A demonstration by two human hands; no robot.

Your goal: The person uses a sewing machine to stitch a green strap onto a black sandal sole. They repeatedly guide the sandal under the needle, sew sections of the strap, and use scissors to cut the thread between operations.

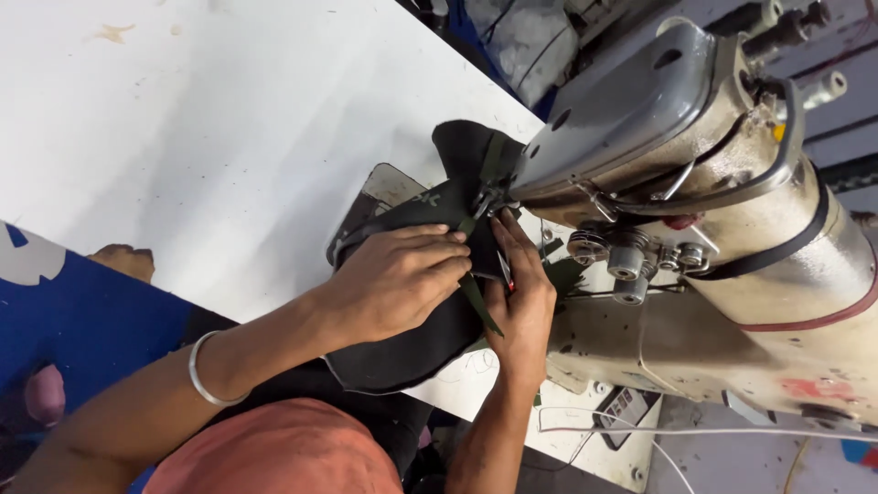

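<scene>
The left hand [395, 284] lies palm-down on a piece of black fabric [412, 348], its fingers curled close together and pressing the cloth flat, their tips pointing toward three o'clock. A silver bangle [203, 373] circles that wrist at about eight o'clock from the hand. The right hand [521, 306] sits just beside it at three o'clock, fingers closed around a narrow dark green strap [477, 302] and what looks like a small tool with a red tip, though the view is too tight there to be sure. The strap runs across the black fabric from under the needle area down toward six o'clock. The fabric is draped over the post of a worn grey sewing machine [695, 183], whose head fills the frame at two o'clock. A white table [201, 137] spreads out toward ten o'clock.
</scene>
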